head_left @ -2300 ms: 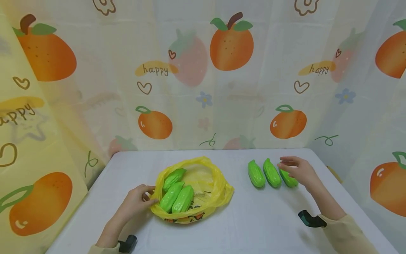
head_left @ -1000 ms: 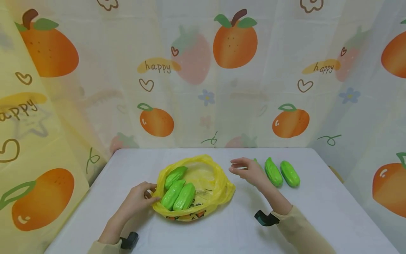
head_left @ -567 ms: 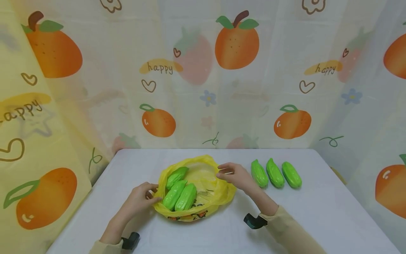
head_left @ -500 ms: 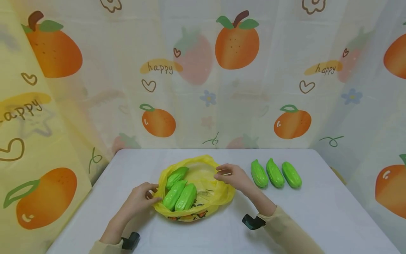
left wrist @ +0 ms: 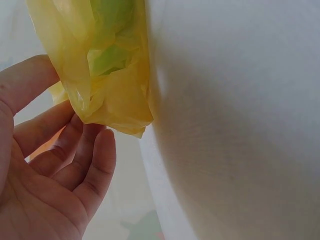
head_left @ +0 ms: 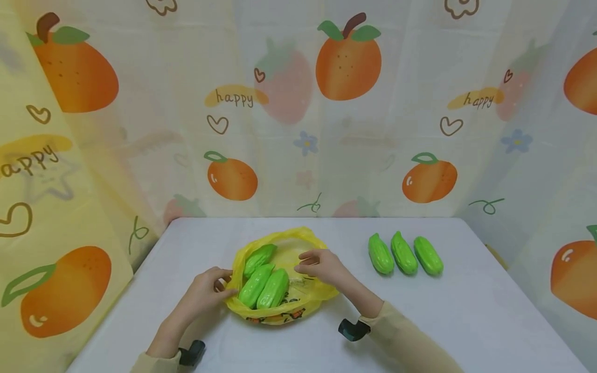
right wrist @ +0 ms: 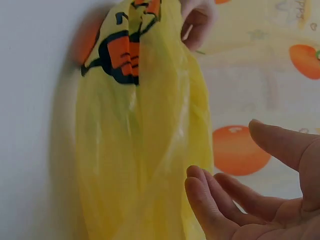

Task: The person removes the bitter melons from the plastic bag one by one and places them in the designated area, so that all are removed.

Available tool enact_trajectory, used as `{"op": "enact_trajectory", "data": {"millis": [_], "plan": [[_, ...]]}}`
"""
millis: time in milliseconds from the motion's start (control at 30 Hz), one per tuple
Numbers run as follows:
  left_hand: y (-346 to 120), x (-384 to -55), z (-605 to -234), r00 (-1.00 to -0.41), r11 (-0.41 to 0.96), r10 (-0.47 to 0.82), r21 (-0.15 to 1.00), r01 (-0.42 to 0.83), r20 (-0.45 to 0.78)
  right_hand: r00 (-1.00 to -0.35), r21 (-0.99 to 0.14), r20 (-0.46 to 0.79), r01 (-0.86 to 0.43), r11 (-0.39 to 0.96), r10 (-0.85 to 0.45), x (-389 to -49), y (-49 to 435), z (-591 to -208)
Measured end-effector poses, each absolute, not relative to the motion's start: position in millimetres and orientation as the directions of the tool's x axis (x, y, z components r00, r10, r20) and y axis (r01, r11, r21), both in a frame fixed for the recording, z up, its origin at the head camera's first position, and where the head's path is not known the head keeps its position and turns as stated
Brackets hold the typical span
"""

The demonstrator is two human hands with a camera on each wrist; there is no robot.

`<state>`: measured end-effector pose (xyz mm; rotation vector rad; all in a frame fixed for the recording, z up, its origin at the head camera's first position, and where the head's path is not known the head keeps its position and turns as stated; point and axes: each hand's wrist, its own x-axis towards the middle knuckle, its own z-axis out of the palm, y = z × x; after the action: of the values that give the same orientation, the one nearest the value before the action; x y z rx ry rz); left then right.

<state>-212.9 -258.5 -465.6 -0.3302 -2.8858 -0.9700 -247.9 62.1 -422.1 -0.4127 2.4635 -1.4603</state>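
Note:
A yellow plastic bag lies with its mouth spread wide on the table. Inside, at its left, are three shiny green gourd-like vegetables. My left hand pinches the bag's left rim between thumb and fingers; in the left wrist view the thin film passes between them. Over the right part of the bag's mouth is my right hand, fingers loosely bent and holding nothing. The right wrist view shows its thumb and fingers apart, beside the bag's side.
Three more green vegetables lie in a row on the white tabletop, right of the bag. A fruit-printed curtain hangs behind the table and along both sides. Each wrist wears a black camera mount.
My right hand has moved left, from above the row of vegetables to over the bag's right rim and mouth. The left hand stays at the left rim. All the vegetables keep their places.

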Motion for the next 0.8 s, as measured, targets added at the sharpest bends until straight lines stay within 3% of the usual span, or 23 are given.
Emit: {"op": "enact_trajectory", "data": {"millis": [300,800], "plan": [[-260,-212,-467,-0.968,0.772,0.182,0.584,0.251,0.175,-0.931,-0.870,-0.104,-0.086,0.486,-0.349,-249,43,-438],[-260,-212,-466,-0.969,0.773,0.187,0.584,0.248,0.164,-0.915,-0.907,-0.186,0.020,0.421,-0.359,-243,26,-453]]}}
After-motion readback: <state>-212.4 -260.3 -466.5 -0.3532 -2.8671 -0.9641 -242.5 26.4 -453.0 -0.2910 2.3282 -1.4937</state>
